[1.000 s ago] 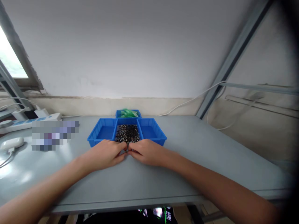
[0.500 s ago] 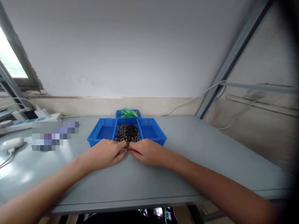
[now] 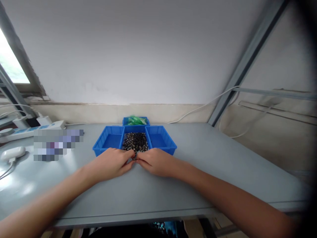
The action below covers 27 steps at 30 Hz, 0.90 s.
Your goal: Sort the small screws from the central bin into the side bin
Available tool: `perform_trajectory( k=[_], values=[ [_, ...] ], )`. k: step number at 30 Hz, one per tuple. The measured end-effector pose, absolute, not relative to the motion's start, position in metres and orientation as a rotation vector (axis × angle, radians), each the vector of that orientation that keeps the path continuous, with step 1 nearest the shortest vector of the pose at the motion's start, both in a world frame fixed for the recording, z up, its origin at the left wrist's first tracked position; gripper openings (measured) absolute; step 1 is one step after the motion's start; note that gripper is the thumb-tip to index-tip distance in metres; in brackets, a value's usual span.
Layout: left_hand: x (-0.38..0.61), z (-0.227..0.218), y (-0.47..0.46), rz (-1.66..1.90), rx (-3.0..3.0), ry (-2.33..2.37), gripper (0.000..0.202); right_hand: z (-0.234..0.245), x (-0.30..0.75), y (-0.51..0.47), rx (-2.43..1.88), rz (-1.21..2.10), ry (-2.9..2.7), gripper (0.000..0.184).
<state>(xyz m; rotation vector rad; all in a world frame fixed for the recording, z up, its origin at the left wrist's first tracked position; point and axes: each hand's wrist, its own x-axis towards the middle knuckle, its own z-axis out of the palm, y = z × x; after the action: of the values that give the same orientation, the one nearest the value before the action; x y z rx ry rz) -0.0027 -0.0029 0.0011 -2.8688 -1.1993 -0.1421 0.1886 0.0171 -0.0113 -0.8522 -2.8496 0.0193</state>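
My left hand (image 3: 111, 162) and my right hand (image 3: 155, 161) rest on the grey table (image 3: 138, 191), fingertips pinched together around a small dark part (image 3: 135, 159) between them. Just beyond them stands a blue bin (image 3: 135, 141) filled with small black and silver parts. An empty blue bin (image 3: 107, 140) flanks it on the left and another empty blue bin (image 3: 160, 138) on the right. Behind the middle bin, a fourth blue bin (image 3: 136, 120) holds green pieces.
A white power strip (image 3: 29, 129) with plugs and cables lies at the far left, with a white device (image 3: 12, 153) nearer me. A white cable (image 3: 198, 110) runs along the back wall. A slanted metal frame post (image 3: 245, 62) rises at the right.
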Motion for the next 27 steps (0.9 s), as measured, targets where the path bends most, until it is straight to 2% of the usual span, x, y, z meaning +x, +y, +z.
perform_trajectory(
  k=[17,27],
  values=[
    [0.0001,0.0005,-0.0026,-0.096,-2.895,-1.213,0.016,-0.0101,0.1886,0.0152,-0.851,-0.027,-2.82,0.018],
    [-0.0012,0.0024,-0.0043,-0.202,-2.836,-1.231,0.019,-0.0128,0.1869,0.0156,-0.883,-0.001,-2.836,0.022]
  ],
)
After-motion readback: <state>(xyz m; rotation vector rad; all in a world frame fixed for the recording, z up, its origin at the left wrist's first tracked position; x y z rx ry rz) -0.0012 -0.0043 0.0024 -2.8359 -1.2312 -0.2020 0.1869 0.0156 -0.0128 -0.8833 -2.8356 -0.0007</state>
